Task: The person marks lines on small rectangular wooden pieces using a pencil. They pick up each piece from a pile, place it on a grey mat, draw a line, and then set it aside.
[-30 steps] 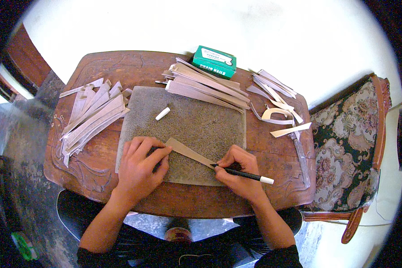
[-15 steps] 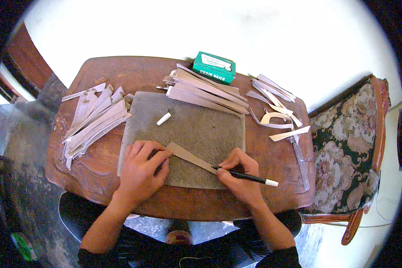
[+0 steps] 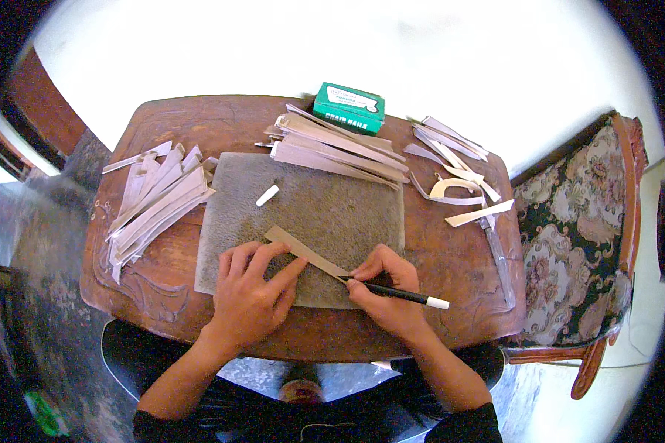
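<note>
One black marker [image 3: 391, 291] sits pinched in my right fingers [image 3: 374, 261], tip at right end of brown strip [image 3: 321, 262]; my left fingers [image 3: 264, 258], half-open, touch strip.

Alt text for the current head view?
Right hand holds a black marker at the lower-right end of a tan strip that the left hand touches over a gray mat. Strip piles and a green box also lie on the wooden table.

wall [image 3: 222, 52] is glaring near-white | fisheye is bending outer edges | black vignette is swallowing corners | grain is speckling dark areas | floor [image 3: 59, 221] at left is looking smeared
</note>
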The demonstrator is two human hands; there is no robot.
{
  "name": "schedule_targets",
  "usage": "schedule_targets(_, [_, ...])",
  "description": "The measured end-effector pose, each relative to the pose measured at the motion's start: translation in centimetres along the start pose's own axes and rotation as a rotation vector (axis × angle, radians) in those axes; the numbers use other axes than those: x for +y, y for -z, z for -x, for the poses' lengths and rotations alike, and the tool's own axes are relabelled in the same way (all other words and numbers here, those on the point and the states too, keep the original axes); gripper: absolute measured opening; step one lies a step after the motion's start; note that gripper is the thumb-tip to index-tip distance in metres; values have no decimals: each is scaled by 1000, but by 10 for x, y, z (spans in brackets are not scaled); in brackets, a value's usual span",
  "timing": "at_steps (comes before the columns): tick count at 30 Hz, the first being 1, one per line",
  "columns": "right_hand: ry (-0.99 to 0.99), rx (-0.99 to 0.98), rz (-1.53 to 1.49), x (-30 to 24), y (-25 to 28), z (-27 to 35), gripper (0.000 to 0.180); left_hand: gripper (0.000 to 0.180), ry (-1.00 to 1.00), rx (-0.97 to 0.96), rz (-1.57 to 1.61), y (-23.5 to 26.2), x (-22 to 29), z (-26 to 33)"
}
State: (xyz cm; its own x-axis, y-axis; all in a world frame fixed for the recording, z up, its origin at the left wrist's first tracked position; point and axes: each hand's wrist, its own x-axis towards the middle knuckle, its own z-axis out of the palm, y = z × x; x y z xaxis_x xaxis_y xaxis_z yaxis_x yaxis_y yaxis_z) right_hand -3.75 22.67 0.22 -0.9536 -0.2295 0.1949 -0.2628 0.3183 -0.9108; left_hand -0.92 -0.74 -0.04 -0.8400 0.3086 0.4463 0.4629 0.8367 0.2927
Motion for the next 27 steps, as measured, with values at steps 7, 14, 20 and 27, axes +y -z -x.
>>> schedule_targets(7, [3, -1, 127, -2, 9, 0, 21, 38, 2, 9, 5, -3, -2, 2])
schedule_targets(14, [-3, -36, 144, -3, 11, -1, 22, 37, 15, 8, 13, -1, 0, 0])
schedule_targets(20, [33, -45, 134, -1, 11, -2, 21, 35, 29, -8, 2, 1, 1, -1])
schedule_targets(27, [31, -56, 192, -5, 11, -4, 21, 35, 21, -3, 2, 1, 1, -1])
